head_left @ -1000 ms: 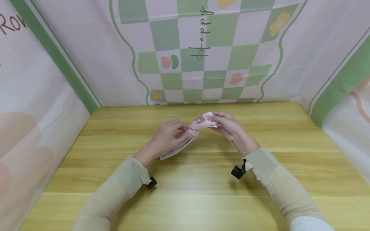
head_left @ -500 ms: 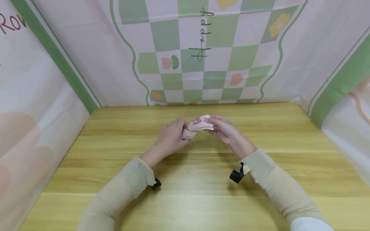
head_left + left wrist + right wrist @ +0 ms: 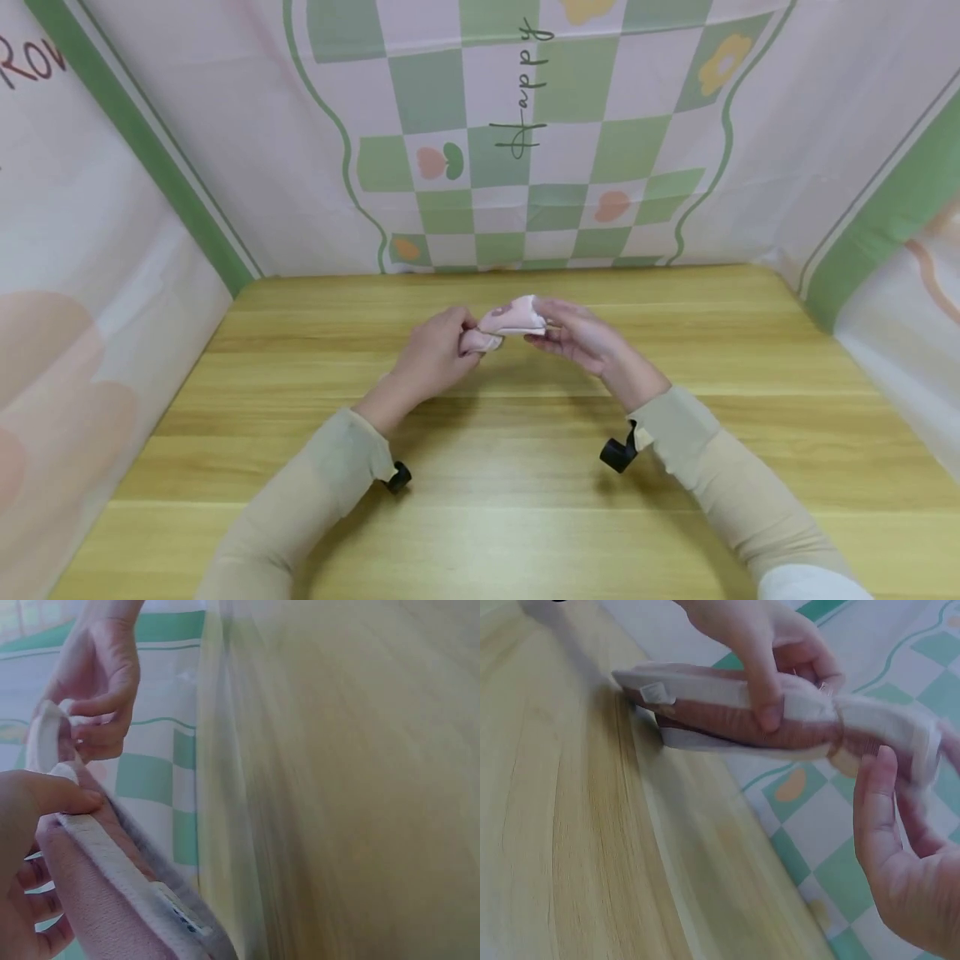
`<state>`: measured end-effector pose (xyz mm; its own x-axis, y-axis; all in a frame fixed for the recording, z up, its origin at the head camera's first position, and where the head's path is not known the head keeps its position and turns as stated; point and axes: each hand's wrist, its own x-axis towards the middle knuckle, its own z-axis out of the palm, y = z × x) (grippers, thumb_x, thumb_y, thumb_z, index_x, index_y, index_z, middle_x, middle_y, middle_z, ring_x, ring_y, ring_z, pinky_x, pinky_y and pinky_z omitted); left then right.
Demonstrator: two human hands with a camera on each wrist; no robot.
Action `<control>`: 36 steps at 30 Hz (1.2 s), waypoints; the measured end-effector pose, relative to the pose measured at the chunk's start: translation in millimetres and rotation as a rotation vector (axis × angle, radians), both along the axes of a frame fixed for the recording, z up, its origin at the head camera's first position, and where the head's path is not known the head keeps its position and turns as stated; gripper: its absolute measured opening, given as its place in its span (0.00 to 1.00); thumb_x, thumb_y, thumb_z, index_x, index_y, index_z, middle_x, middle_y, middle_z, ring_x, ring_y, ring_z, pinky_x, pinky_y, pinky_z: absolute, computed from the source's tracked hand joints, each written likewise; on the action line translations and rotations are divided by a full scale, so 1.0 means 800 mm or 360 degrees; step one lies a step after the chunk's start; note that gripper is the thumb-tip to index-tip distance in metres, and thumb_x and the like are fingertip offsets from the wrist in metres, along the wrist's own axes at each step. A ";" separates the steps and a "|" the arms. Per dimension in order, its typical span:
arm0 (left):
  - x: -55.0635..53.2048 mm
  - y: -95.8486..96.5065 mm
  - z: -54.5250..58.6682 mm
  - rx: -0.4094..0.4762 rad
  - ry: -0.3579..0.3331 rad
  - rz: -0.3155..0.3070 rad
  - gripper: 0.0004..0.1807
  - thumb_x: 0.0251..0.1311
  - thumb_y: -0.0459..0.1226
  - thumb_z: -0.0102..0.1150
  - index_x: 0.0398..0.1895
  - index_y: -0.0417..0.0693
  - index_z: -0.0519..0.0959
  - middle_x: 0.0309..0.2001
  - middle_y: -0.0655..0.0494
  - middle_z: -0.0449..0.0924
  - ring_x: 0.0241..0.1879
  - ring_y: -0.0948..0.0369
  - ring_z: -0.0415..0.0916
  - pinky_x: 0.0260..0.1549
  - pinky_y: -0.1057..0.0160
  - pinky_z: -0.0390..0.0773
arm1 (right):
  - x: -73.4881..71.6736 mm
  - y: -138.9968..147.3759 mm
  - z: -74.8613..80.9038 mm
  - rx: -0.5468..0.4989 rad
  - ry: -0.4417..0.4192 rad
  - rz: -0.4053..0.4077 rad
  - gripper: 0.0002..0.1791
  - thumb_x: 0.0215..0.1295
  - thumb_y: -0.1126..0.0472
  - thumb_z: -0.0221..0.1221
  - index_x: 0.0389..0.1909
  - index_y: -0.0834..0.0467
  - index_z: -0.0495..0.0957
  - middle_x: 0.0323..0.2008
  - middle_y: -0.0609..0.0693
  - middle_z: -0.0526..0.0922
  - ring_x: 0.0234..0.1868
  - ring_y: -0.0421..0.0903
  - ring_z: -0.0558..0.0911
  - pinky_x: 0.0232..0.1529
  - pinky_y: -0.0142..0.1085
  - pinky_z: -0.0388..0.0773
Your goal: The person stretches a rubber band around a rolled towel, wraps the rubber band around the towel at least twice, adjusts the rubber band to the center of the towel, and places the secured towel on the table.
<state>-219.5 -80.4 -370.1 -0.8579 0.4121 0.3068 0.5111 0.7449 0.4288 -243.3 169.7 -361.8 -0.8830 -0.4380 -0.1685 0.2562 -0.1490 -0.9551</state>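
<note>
A small pink towel [image 3: 512,318] with white edging is held above the table, folded long and narrow. A thin band [image 3: 840,724] cinches it, as the right wrist view shows. My left hand [image 3: 429,350] grips the longer part, thumb on one face and fingers behind. Around the shorter end, the fingers and thumb of my right hand [image 3: 588,337] lie on both sides, with a fingertip against the cloth. In the left wrist view a small white label [image 3: 180,907] shows along the towel's edge. Much of the longer part is hidden by my left hand in the head view.
Below is a wooden table [image 3: 480,517]. A cloth backdrop [image 3: 570,158] with green and white checks rises behind its far edge, and printed cloth [image 3: 97,275] hangs at the sides. Black wrist mounts [image 3: 618,450] hang under both sleeves.
My left hand has turned from lying over the towel to gripping it from the left. The towel has shifted left, so less of it lies in my right hand, whose fingers are looser.
</note>
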 end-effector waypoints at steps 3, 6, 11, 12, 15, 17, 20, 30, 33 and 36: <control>-0.001 -0.003 0.000 0.0040 0.0008 -0.0011 0.16 0.64 0.41 0.69 0.47 0.42 0.78 0.41 0.51 0.81 0.36 0.57 0.76 0.37 0.55 0.78 | -0.002 0.004 -0.005 -0.0049 0.0007 0.0065 0.30 0.82 0.58 0.47 0.72 0.75 0.53 0.49 0.53 0.76 0.43 0.44 0.83 0.48 0.31 0.80; -0.002 -0.006 0.000 0.0045 0.0012 -0.0035 0.16 0.67 0.43 0.68 0.48 0.42 0.77 0.42 0.51 0.82 0.38 0.57 0.76 0.39 0.54 0.79 | -0.003 0.005 -0.013 -0.0046 0.0041 0.0151 0.30 0.81 0.63 0.49 0.73 0.76 0.51 0.51 0.52 0.76 0.45 0.45 0.83 0.54 0.35 0.80; -0.001 -0.010 0.002 0.0103 -0.0085 -0.0062 0.16 0.69 0.45 0.65 0.50 0.43 0.77 0.41 0.53 0.81 0.36 0.58 0.76 0.38 0.55 0.78 | -0.002 -0.004 -0.025 0.0030 0.0172 0.0270 0.26 0.70 0.73 0.58 0.67 0.66 0.65 0.54 0.53 0.77 0.51 0.50 0.82 0.60 0.45 0.76; -0.001 -0.011 0.002 0.0118 -0.0114 -0.0067 0.16 0.70 0.46 0.64 0.50 0.44 0.77 0.40 0.54 0.81 0.36 0.58 0.76 0.37 0.56 0.78 | -0.002 -0.007 -0.027 0.0034 0.0198 0.0279 0.26 0.68 0.74 0.60 0.66 0.64 0.68 0.55 0.52 0.77 0.53 0.52 0.81 0.60 0.45 0.76; -0.001 -0.013 0.003 0.0146 -0.0185 -0.0087 0.17 0.72 0.48 0.61 0.51 0.46 0.78 0.40 0.56 0.81 0.36 0.59 0.76 0.37 0.58 0.78 | -0.001 -0.017 -0.029 0.0033 0.0255 0.0270 0.28 0.66 0.77 0.60 0.67 0.63 0.70 0.55 0.52 0.79 0.55 0.55 0.80 0.57 0.43 0.78; -0.002 -0.014 0.003 0.0143 -0.0211 -0.0107 0.17 0.73 0.49 0.60 0.53 0.47 0.78 0.42 0.57 0.81 0.38 0.60 0.77 0.40 0.57 0.78 | -0.001 -0.022 -0.028 0.0022 0.0255 0.0236 0.33 0.66 0.77 0.59 0.72 0.64 0.66 0.55 0.52 0.79 0.54 0.53 0.79 0.54 0.41 0.79; -0.001 -0.014 0.005 0.0133 -0.0246 -0.0135 0.16 0.74 0.47 0.58 0.55 0.47 0.78 0.45 0.56 0.82 0.42 0.59 0.78 0.44 0.56 0.79 | 0.000 -0.026 -0.024 0.0015 0.0231 0.0193 0.36 0.69 0.76 0.58 0.77 0.66 0.59 0.54 0.50 0.79 0.49 0.47 0.80 0.50 0.37 0.79; -0.001 -0.014 0.009 0.0176 -0.0314 -0.0155 0.20 0.74 0.48 0.58 0.60 0.46 0.77 0.48 0.54 0.81 0.44 0.59 0.78 0.44 0.55 0.79 | 0.009 -0.035 -0.013 -0.0009 0.0165 -0.0012 0.15 0.77 0.65 0.55 0.60 0.62 0.73 0.42 0.48 0.83 0.43 0.45 0.81 0.45 0.34 0.78; -0.002 -0.013 0.010 0.0207 -0.0325 -0.0150 0.22 0.73 0.48 0.59 0.61 0.45 0.77 0.51 0.53 0.80 0.47 0.58 0.78 0.47 0.54 0.80 | 0.008 -0.038 -0.013 -0.0006 0.0139 -0.0102 0.09 0.78 0.65 0.53 0.54 0.62 0.72 0.39 0.47 0.83 0.40 0.42 0.82 0.45 0.32 0.79; -0.005 -0.012 0.012 0.0235 -0.0301 -0.0137 0.24 0.71 0.50 0.60 0.62 0.44 0.77 0.55 0.51 0.78 0.51 0.56 0.76 0.50 0.53 0.79 | 0.007 -0.039 -0.016 -0.0017 0.0102 -0.0181 0.09 0.79 0.64 0.52 0.53 0.64 0.72 0.37 0.47 0.83 0.37 0.40 0.83 0.45 0.30 0.80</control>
<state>-223.4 -89.8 -360.4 -0.8695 0.4486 0.2068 0.4704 0.6243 0.6237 -237.9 138.1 -374.4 -0.9360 -0.3357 -0.1060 0.1754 -0.1836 -0.9672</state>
